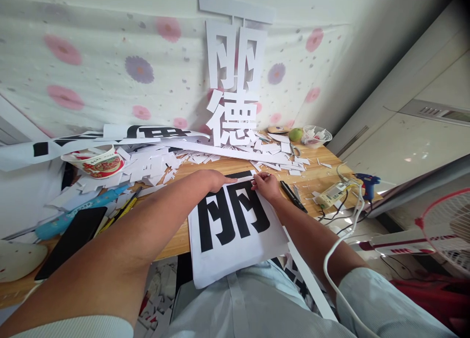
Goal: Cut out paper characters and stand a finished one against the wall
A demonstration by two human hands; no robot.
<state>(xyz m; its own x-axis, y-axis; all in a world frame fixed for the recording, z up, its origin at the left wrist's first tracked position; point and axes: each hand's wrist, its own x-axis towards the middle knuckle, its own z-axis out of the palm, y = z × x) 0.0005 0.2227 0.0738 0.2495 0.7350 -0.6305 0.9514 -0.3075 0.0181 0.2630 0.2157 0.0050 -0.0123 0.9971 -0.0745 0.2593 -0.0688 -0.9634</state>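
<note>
A white sheet [235, 250] printed with a large black character lies on the wooden table [319, 181] in front of me, hanging over the near edge. My left hand [216, 180] lies flat on the sheet's top edge, fingers stretched out to the right. My right hand [266, 185] rests at the top right of the sheet, fingers curled and pinched on something I cannot make out. The fingertips of both hands nearly meet. A black pen-like tool [293, 196] lies just right of my right hand.
White cut-out characters [235, 78] lean on the flowered wall cloth. Paper scraps [205, 154] cover the table's back. An instant-noodle bowl [97, 162], a black phone [73, 237] and a blue tool sit left. A blue glue gun [367, 183], a power strip, a green fruit [295, 134] and a fan [448, 228] are right.
</note>
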